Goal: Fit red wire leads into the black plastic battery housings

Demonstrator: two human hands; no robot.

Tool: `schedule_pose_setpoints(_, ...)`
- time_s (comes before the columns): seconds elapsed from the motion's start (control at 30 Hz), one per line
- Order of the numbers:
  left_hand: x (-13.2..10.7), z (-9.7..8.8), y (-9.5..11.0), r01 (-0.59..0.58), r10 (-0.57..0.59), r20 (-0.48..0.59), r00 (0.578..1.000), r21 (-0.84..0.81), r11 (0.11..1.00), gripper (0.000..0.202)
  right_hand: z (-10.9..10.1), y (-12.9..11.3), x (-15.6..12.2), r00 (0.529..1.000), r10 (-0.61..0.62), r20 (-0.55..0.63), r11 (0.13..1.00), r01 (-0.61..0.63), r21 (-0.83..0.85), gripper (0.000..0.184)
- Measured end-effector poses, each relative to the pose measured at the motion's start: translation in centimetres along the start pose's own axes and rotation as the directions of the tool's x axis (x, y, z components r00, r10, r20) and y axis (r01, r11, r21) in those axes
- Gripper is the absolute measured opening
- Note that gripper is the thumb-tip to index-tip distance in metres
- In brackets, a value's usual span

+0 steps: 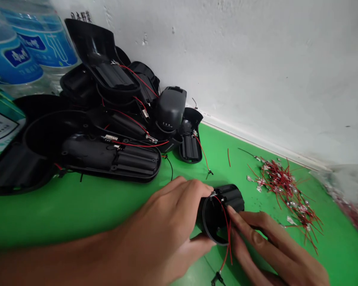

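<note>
My left hand (170, 226) is wrapped around a black plastic housing (223, 206) low in the middle of the view, fingers over its top and thumb under its rim. My right hand (268, 246) touches the same housing from the right, its fingers pinching the thin red wires (226, 234) that run across the housing's open round mouth and hang down to a small black connector (217, 278). The housing rests on the green table (77, 206).
A pile of black plastic housings with red wires (113, 119) lies at the back left against the white wall (256, 59). Loose red wires with metal terminals (283, 186) are heaped to the right. Water bottles (26, 43) stand at far left, a clear bag (349, 190) at far right.
</note>
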State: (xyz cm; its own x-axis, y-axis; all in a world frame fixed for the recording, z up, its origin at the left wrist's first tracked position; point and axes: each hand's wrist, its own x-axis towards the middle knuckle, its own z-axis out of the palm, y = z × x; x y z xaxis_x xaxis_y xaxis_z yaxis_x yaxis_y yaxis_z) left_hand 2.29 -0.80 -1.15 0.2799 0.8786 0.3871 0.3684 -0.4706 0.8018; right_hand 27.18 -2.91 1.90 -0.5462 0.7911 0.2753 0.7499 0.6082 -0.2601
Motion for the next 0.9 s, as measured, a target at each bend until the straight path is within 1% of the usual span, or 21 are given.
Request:
schedule_pose_setpoints(0.07, -0.1, 0.0, 0.0, -0.008, 0.008, 0.001, 1.0, 0.003, 1.0, 0.068, 0.0, -0.1, 0.2, 1.0, 0.002, 0.014, 1.0, -0.002, 0.02, 0.048)
schedule_pose_setpoints(0.2, 0.0, 0.1, 0.0, -0.036, 0.036, -0.008, 0.999, -0.021, 0.999, 0.066, 0.2, -0.4, 1.1, 1.0, -0.004, -0.016, 0.998, 0.004, 0.055, 0.046)
schedule_pose_setpoints(0.3, 0.2, 0.0, 0.1, -0.032, 0.032, -0.011, 0.999, -0.007, 0.999, 0.067, 0.4, -0.3, 1.0, 0.998, -0.018, -0.053, 0.997, 0.022, 0.075, 0.044)
schedule_pose_setpoints(0.37, 0.3, -0.1, 0.2, -0.019, 0.019, -0.01, 1.0, 0.007, 1.0, 0.068, 0.5, 0.0, 0.7, 0.998, -0.041, -0.051, 0.996, 0.045, 0.077, 0.045)
schedule_pose_setpoints(0.43, 0.3, -0.1, 0.2, -0.001, 0.001, -0.011, 1.0, -0.001, 1.0, 0.068, 0.6, 0.2, 0.6, 0.998, -0.054, -0.038, 0.996, 0.056, 0.068, 0.047)
schedule_pose_setpoints(0.53, 0.3, -0.1, 0.0, 0.018, -0.018, -0.01, 1.0, -0.015, 1.0, 0.066, 0.5, 0.5, 0.8, 0.997, -0.057, -0.06, 0.996, 0.061, 0.066, 0.051)
schedule_pose_setpoints(0.6, 0.2, 0.0, -0.2, 0.04, -0.04, -0.009, 0.999, -0.006, 0.999, 0.068, 0.2, 0.7, 1.3, 0.997, -0.036, -0.07, 0.991, 0.045, 0.129, 0.052)
schedule_pose_setpoints(0.67, 0.1, 0.1, -0.5, 0.058, -0.058, 0.001, 0.998, 0.002, 0.998, 0.069, -0.2, 0.9, 1.9, 0.994, -0.01, -0.106, 0.979, 0.032, 0.202, 0.054)
schedule_pose_setpoints(0.73, 0.2, 0.1, -0.6, 0.043, -0.043, 0.025, 0.999, 0.001, 0.999, 0.071, -0.6, 1.2, 2.3, 0.994, -0.001, -0.11, 0.982, 0.022, 0.187, 0.061)
schedule_pose_setpoints(0.77, 0.2, 0.1, -0.6, 0.025, -0.024, 0.043, 0.999, -0.008, 1.0, 0.072, -0.8, 1.3, 2.4, 0.997, -0.005, -0.077, 0.99, 0.016, 0.138, 0.067)
schedule_pose_setpoints(0.83, 0.1, 0.0, -0.5, -0.009, 0.011, 0.09, 0.996, -0.033, 0.999, 0.077, -0.9, 1.4, 1.7, 0.999, -0.014, 0.053, 1.0, 0.012, 0.029, 0.077)
schedule_pose_setpoints(0.9, -0.2, -0.3, 0.0, -0.04, 0.047, 0.131, 0.99, -0.058, 0.998, 0.084, -1.1, 1.4, -0.2, 0.988, -0.028, 0.152, 0.999, 0.033, -0.029, 0.076)
